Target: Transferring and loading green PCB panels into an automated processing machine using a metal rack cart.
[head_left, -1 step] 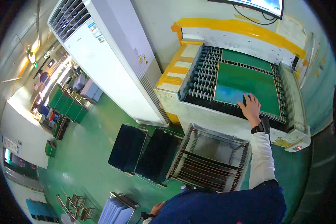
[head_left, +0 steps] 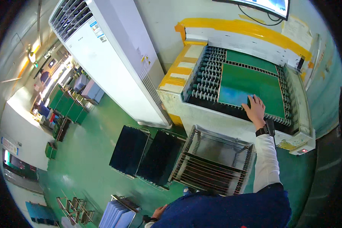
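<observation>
A green panel (head_left: 250,85) lies flat on the rows of rollers (head_left: 208,80) of a conveyor machine. My right hand (head_left: 255,110) reaches over the machine's front rim and rests at the panel's near edge, fingers apart and not wrapped round it. A small dark patch shows between its thumb and forefinger; I cannot make out what it is. Farther in, a second green panel (head_left: 250,59) lies on the rollers. My left hand (head_left: 159,212) hangs low beside my dark blue garment (head_left: 224,211), nearest a rack of pale sheets (head_left: 117,214). Its fingers are partly hidden.
Before the machine stands a slotted metal rack (head_left: 212,163) holding several thin panels at its near end. Two racks of dark panels (head_left: 129,150) stand left of it. A tall white air conditioner (head_left: 110,64) is beside the machine; a monitor (head_left: 262,7) hangs above.
</observation>
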{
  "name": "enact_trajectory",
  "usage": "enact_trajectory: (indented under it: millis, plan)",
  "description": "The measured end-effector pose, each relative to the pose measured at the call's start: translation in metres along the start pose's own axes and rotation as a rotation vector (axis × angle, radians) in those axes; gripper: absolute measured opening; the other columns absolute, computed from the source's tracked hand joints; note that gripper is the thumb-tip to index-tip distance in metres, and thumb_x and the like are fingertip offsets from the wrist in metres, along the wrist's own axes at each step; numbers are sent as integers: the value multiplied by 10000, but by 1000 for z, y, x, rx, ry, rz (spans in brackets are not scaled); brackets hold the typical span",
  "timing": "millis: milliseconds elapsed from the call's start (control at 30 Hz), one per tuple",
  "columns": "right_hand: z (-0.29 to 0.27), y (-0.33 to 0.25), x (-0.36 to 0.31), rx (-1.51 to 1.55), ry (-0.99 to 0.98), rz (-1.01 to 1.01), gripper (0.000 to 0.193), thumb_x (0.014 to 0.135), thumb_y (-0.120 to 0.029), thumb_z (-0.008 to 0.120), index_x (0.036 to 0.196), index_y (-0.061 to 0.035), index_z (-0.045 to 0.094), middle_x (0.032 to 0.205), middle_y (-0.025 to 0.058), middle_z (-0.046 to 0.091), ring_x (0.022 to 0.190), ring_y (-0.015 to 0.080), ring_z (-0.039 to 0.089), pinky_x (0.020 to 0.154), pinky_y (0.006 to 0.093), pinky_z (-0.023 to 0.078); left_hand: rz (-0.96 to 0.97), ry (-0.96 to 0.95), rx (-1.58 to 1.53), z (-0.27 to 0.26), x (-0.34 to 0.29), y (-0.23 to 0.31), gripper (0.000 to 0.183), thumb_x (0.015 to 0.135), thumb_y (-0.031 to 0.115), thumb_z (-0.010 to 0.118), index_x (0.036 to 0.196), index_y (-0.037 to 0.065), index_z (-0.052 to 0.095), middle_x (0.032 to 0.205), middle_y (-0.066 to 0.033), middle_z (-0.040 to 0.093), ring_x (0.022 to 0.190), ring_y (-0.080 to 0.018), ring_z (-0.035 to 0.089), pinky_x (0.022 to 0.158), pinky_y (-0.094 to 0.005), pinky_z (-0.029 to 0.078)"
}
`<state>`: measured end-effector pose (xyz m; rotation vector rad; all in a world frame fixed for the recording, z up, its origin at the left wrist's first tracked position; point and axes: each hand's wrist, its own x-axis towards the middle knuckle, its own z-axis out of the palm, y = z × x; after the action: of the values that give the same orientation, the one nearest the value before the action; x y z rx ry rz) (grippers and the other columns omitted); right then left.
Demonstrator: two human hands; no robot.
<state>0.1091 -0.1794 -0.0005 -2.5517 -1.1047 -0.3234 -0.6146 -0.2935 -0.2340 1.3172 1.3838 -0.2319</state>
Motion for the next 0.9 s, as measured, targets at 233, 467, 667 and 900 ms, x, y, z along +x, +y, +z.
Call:
enact_trajectory:
  millis: [233, 467, 667, 900]
  plan:
    - [7, 4, 4, -9, -32, -27, 586, 831, -478, 576, 1304, -144, 485, 1391, 146, 419, 1292, 353, 350, 1037, 521, 272, -95, 48, -146, 8, 19, -18, 697, 832, 559, 589, 1202, -31, 564, 1096, -140, 638, 991, -224, 601, 883, -309, 445]
    - [-7, -28, -15, 132, 98, -187, 485, 836, -375, 619, 1204, -67, 548, 1276, 154, 511, 1193, 338, 445, 980, 455, 355, -162, 79, -305, 3, -9, 38, 675, 836, 522, 612, 1194, -48, 566, 1132, -148, 619, 1024, -216, 582, 886, -311, 445]
    - [3, -94, -109, 627, -52, -477, 304, 783, -194, 693, 1027, -31, 614, 1077, 155, 606, 1004, 333, 556, 882, 398, 436, -143, 94, -316, 0, -18, 51, 652, 851, 493, 607, 1188, -64, 565, 1116, -145, 625, 1005, -202, 586, 888, -296, 444]
    - [82, -83, -211, 512, -1034, -342, 496, 864, -421, 580, 1049, 38, 601, 967, 191, 646, 844, 314, 609, 751, 371, 450, -101, 130, -358, 6, -21, 29, 617, 839, 539, 591, 1177, 23, 608, 1080, -102, 646, 976, -200, 596, 880, -293, 445]
